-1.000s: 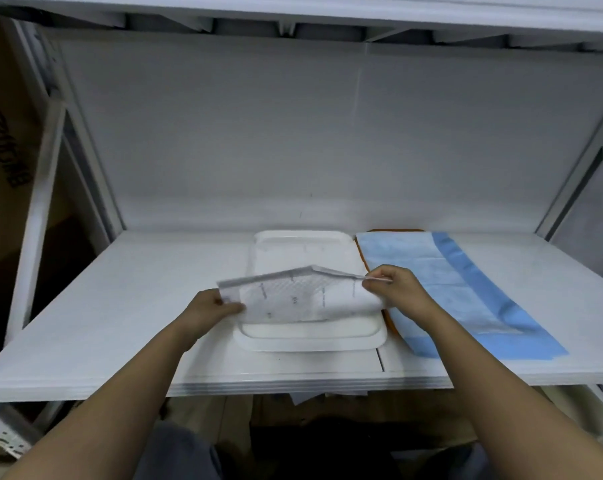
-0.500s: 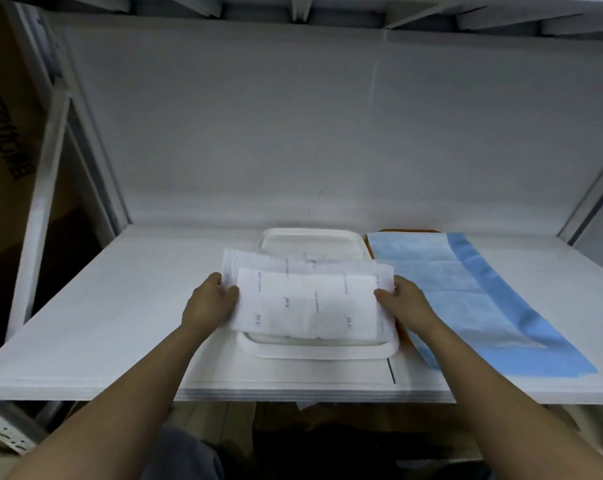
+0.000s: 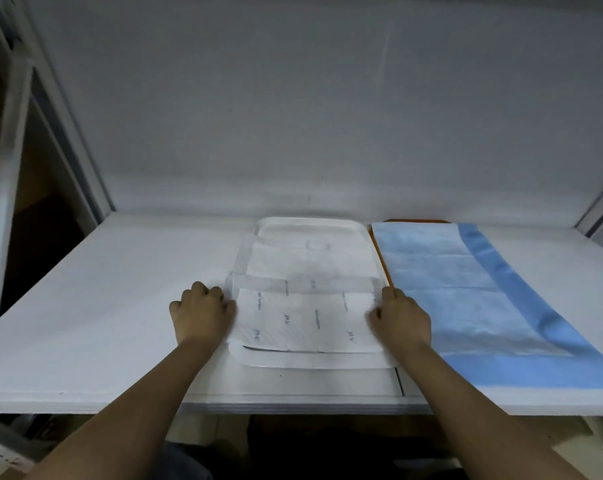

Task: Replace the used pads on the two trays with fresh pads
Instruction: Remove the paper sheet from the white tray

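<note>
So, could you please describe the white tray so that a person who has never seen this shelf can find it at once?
Look at the wide white shelf in front of the person. Near its middle lies the white tray, between the left hand and the right hand, which hold a white printed pad on it. Its neighbour on the right is an orange tray under a blue pad.

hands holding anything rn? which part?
Both hold the white pad over the white tray: left hand grips its left edge, right hand its right edge.
</note>
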Demonstrator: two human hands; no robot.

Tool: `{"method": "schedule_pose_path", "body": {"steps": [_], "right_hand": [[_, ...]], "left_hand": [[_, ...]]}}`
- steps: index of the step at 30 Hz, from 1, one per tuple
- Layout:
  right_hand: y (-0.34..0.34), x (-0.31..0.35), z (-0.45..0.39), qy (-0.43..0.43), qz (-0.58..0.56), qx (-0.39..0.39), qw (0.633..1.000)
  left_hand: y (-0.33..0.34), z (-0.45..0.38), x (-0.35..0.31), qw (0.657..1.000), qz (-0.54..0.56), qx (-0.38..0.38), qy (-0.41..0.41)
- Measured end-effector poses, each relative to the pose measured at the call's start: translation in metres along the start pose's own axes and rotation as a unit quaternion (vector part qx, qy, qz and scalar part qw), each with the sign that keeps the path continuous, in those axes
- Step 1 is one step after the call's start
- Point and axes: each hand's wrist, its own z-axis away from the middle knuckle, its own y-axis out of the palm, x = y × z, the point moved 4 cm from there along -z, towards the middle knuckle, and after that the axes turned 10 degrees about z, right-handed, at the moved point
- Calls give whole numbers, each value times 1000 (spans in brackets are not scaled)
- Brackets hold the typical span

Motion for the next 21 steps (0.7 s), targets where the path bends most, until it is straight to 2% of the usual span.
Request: {"method": "schedule_pose_path", "body": {"steps": [5,7,9,11,15,21], "right_hand": [[8,2,1,11,48,-10,999],[4,11,1,-28,34,-40,998],[5,26,2,-108,-4,-33,994],[11,48,1,-187,-31,37,981],[30,68,1,-224,-56,173,958],[36,48,1,-182,-27,207,961]], "left_hand": [[10,11,-1,997,44,-54,35],[10,13,-14,995,46,-51,71],[17,14,-34,992,19,23,121],[29,16,-59,977,-3,104,186],[59,30,-88,936,8,279,214],[57,22,-73,941,-13,284,183]]}}
